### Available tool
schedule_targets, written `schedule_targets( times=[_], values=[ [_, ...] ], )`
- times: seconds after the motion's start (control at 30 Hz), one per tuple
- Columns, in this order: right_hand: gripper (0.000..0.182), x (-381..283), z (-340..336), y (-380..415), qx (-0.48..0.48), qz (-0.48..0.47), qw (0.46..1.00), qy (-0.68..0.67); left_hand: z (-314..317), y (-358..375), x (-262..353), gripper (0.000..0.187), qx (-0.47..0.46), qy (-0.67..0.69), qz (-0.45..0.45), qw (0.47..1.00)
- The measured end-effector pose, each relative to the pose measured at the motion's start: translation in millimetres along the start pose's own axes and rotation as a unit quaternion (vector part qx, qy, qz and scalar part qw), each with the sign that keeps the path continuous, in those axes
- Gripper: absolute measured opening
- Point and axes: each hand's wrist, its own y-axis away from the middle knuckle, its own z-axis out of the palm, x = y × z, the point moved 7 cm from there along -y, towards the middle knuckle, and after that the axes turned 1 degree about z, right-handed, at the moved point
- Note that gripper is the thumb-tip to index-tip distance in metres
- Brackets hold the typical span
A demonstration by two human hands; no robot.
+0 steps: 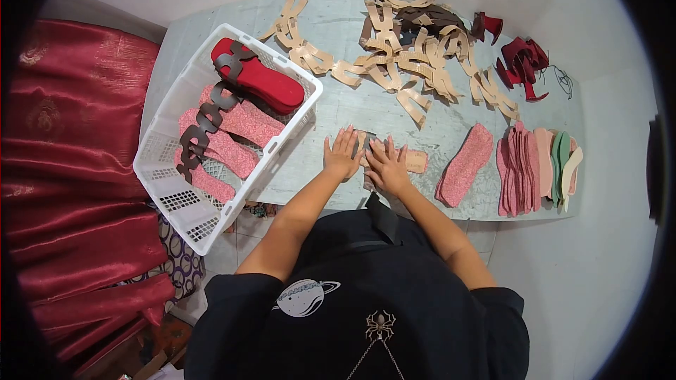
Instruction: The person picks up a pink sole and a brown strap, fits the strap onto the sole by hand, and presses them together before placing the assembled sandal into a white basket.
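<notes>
A sandal sole (pixel 417 162) with a tan face and pink edge lies on the table in front of me. A dark strap piece (pixel 367 138) shows at its left part, between my hands. My left hand (pixel 342 155) rests flat over the sole's left end, fingers stretched out. Over its middle lies my right hand (pixel 387 166), fingers spread and pressing down on sole and strap. How the strap sits under my palms is hidden. To the right of the sole lies a single pink glittery sole (pixel 465 165).
A white plastic basket (pixel 290 142) at left holds red and pink soles with dark straps. Tan strap pieces (pixel 384 63) are heaped at the back. Red strap pieces (pixel 522 63) lie back right. Several pink soles (pixel 519 169) stand stacked at right, beside green ones (pixel 560 162). Red curtain (pixel 77 169) hangs left.
</notes>
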Motion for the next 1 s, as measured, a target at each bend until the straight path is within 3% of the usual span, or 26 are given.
schedule_targets(
  times=[0.23,0.4,0.67,0.73,1.0],
  values=[
    [0.067,2.5,-6.8,9.0,-0.014,-0.019,1.0,-0.02,0.9,0.7,2.5,0.06,-0.034,-0.068,-0.044,0.996],
    [0.078,-5.9,-15.4,28.3,-0.063,-0.1,0.993,-0.027,2.6,-1.2,2.4,0.06,-0.041,-0.073,-0.05,0.995],
    [0.05,-15.1,-18.2,37.4,0.021,-0.16,0.987,0.003,3.1,-1.5,1.8,0.061,-0.027,-0.076,-0.051,0.995],
    [0.039,-23.9,-25.8,38.8,0.083,-0.214,0.973,0.021,2.3,-1.0,2.2,0.061,-0.029,-0.075,-0.051,0.995],
    [0.017,-18.6,-51.3,8.1,0.107,-0.191,0.975,-0.045,4.8,-4.8,0.4,0.06,-0.059,-0.076,-0.061,0.993]
  ],
)
